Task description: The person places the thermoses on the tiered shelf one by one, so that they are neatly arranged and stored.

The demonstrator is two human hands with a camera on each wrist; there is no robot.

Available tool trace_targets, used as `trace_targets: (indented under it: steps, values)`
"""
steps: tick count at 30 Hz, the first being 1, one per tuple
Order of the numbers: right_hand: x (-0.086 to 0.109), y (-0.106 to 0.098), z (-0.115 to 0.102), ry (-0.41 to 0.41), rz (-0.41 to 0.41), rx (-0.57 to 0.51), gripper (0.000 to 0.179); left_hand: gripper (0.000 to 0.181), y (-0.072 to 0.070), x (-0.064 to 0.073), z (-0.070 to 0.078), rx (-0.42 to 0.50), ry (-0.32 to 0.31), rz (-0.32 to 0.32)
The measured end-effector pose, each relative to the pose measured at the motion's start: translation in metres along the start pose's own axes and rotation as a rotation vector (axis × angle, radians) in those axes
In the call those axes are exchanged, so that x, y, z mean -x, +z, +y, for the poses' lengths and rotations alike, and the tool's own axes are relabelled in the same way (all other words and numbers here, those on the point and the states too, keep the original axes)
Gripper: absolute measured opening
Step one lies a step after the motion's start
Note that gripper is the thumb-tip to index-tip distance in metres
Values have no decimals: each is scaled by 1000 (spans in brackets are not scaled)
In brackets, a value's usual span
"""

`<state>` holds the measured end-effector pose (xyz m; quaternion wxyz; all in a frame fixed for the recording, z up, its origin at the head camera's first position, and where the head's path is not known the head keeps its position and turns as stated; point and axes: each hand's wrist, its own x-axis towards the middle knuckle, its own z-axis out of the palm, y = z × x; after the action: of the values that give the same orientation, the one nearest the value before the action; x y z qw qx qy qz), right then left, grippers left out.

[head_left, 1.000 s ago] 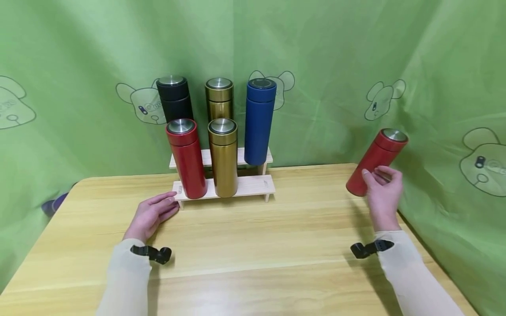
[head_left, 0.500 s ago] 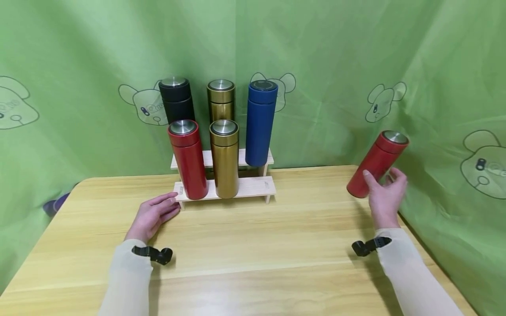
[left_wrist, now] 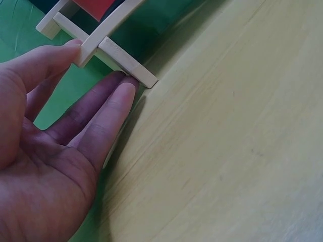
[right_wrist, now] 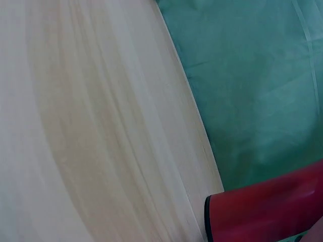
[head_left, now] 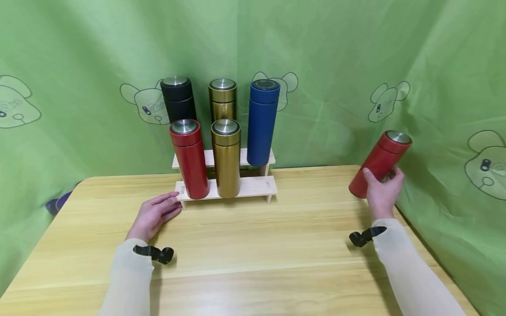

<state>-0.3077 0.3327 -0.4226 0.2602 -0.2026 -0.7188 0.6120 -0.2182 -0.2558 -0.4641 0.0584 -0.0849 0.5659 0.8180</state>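
My right hand point(head_left: 384, 194) holds a red vacuum flask point(head_left: 377, 159) around its lower body, thumb on the near side and fingers partly hidden behind it. The flask slants rightward in the head view, its base at the table's back right. In the right wrist view, the red flask point(right_wrist: 267, 212) shows only its lower part. At the left end of a two-step wooden rack point(head_left: 257, 186), my left hand point(head_left: 153, 213) touches the lower shelf. Its fingertips point(left_wrist: 126, 91) lie beside the rack's leg point(left_wrist: 128, 63) in the left wrist view, fingers fairly straight.
A red flask point(head_left: 189, 166) and a gold one point(head_left: 226, 164) stand on the lower step. Behind them, black point(head_left: 179, 101), gold point(head_left: 223, 101) and blue point(head_left: 262, 127) flasks occupy the upper step. Green curtain point(head_left: 316, 66) borders the wooden table point(head_left: 237, 245) at the back and right.
My right hand has settled closer around the red flask, its fingers now reaching behind it. The left hand keeps its place at the rack. The whole head view has shifted slightly.
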Motion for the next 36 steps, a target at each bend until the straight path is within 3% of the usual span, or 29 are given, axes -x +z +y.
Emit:
trace_targets:
  steps: [5,13,24,36]
  values:
    - [-5,0,0,36,18,-107,75,32,0,-1,0,-1,-5,4]
    - [-9,2,-5,67,32,-197,75,40,0,-2,1,-3,5,-3]
    - [-11,3,-5,49,17,-166,73,40,0,0,0,-4,3,0]
    - [-10,0,-8,84,-5,-140,77,45,0,0,1,-9,0,1]
